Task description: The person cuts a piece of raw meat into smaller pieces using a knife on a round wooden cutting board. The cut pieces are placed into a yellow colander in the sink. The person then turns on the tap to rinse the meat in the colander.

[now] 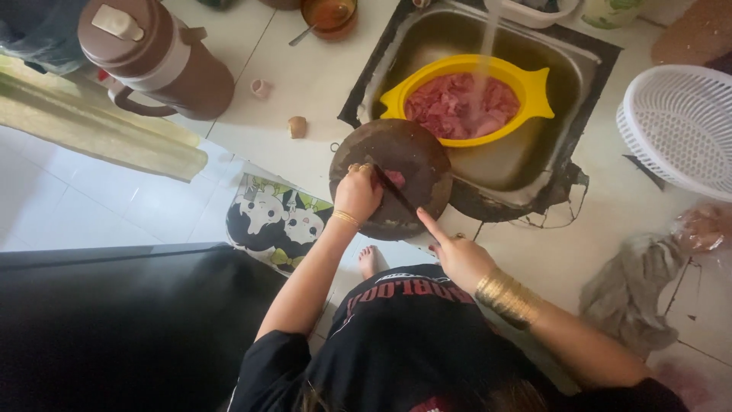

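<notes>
The meat piece (395, 178), small and pink, lies on the round dark cutting board (396, 149), which sits on the white desk (305, 76) with its far edge over the rim of the sink (526, 164). The left hand (357, 192) is closed around the handle of a knife (393, 189), and the dark blade runs across the board, just beside the meat. The right hand (456, 255) is mostly open and holds nothing; its index finger is stretched out and the tip is at the near edge of the board. Both wrists carry gold bracelets. In the sink stands a yellow bowl (534, 91) full of pink meat, and a stream of water falls into it from above. To the right, on the desk, there is a white plastic basket (679, 126) and a grey cloth (625, 297). To the left stands a brown thermos jug (152, 57), and near it a small brown object that I cannot identify.
</notes>
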